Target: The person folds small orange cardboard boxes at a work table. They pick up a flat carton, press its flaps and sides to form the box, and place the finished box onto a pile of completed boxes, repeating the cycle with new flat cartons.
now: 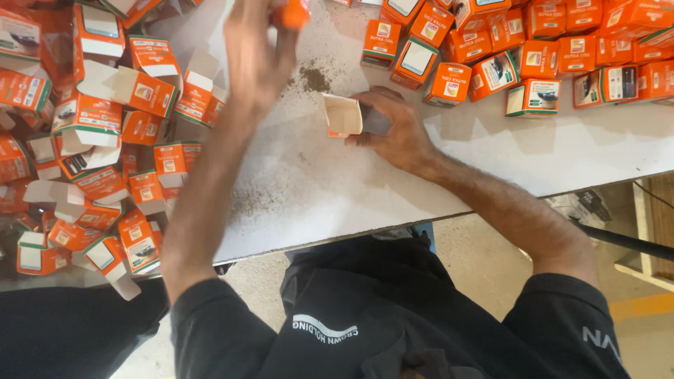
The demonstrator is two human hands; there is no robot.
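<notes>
**Two hands at work among orange cartons on a white table**

The right hand (pixel 397 130) rests on the table with its fingers curled around a small open carton (pixel 342 115), steadying it upright; the carton's mouth faces up and shows a pale, bare inside with an orange outer edge. The left hand (pixel 258 52) is raised higher over the table, near the top edge of the view, its fingers pinched on a small orange item (pixel 293 12) that is partly cut off, so what it is cannot be told.

Both hands work over a white table (pixel 337 189), scuffed and marked, with a dark smudge of grit (pixel 314 77) just above the open carton and a fainter speckled patch nearer the front edge. To the person's left lies a loose heap of orange-and-white cartons (pixel 98 140), many with flaps open, tumbled at all angles. To the right, along the far side, closed orange cartons (pixel 533 49) stand in closer rows.

Below the table edge are the person's dark clothing (pixel 379 316) and a pale concrete floor (pixel 484 260). At the far right stands a light wooden frame (pixel 649 231), with a yellow floor stripe (pixel 642 305) beneath it.
</notes>
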